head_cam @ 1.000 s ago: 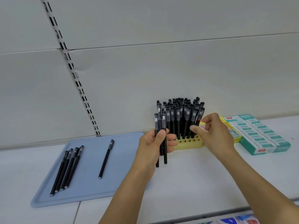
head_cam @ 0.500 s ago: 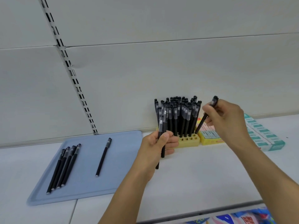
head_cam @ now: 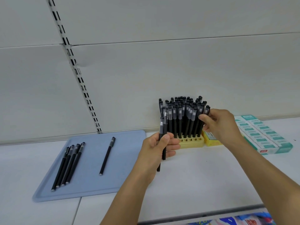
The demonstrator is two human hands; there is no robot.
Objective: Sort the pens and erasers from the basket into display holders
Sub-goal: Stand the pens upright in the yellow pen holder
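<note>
A yellow pen holder [head_cam: 192, 142] stands against the back wall, packed with several upright black pens [head_cam: 181, 116]. My left hand [head_cam: 158, 147] grips two black pens [head_cam: 163, 135] upright just left of the holder. My right hand [head_cam: 220, 125] pinches one black pen [head_cam: 206, 111] at the holder's right edge, its lower end down among the standing pens. On the blue tray [head_cam: 90, 189] lie a bundle of several pens [head_cam: 68, 166] and one single pen [head_cam: 107, 155].
A yellow box [head_cam: 211, 138] sits just right of the holder, partly behind my right hand. Teal-and-white eraser boxes [head_cam: 263, 135] lie at the far right. A slotted shelf rail [head_cam: 76, 69] runs up the wall. Colourful packaging [head_cam: 235, 220] shows below the shelf edge.
My right hand took a pen, lifted it up to the right, then brought it down into the holder's right side. My left hand holds fewer pens than a second ago.
</note>
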